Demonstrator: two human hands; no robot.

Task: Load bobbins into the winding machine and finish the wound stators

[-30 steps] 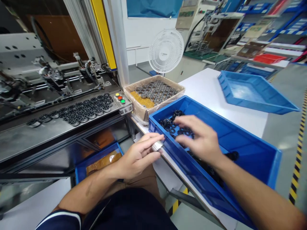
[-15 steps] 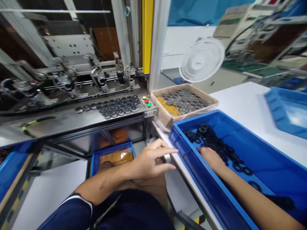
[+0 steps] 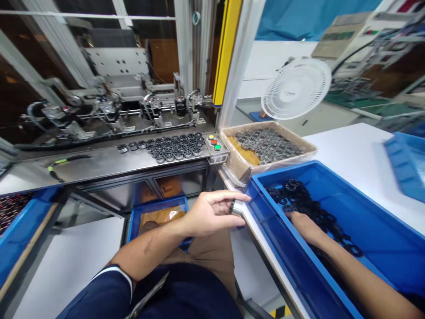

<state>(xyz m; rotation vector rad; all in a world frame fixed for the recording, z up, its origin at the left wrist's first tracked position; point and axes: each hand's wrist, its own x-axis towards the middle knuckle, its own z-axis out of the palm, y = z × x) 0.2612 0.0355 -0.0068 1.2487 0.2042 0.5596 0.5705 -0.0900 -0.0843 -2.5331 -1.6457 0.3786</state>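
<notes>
My left hand is closed on a small silver metal cylinder, held just left of the near corner of a big blue bin. My right hand is down inside that bin, resting among a heap of black ring parts. Its fingers are mostly hidden behind the bin wall and the parts. A cardboard box lined with plastic and full of grey ring parts stands just beyond the bin.
A steel machine deck to the left carries rows of black rings and a panel of coloured buttons. A white fan stands behind the box. More blue bins sit at the far left, the right and under the deck.
My view has swung left and up. My right hand went from above the black rings down into the bin. My left hand keeps hold of the silver cylinder.
</notes>
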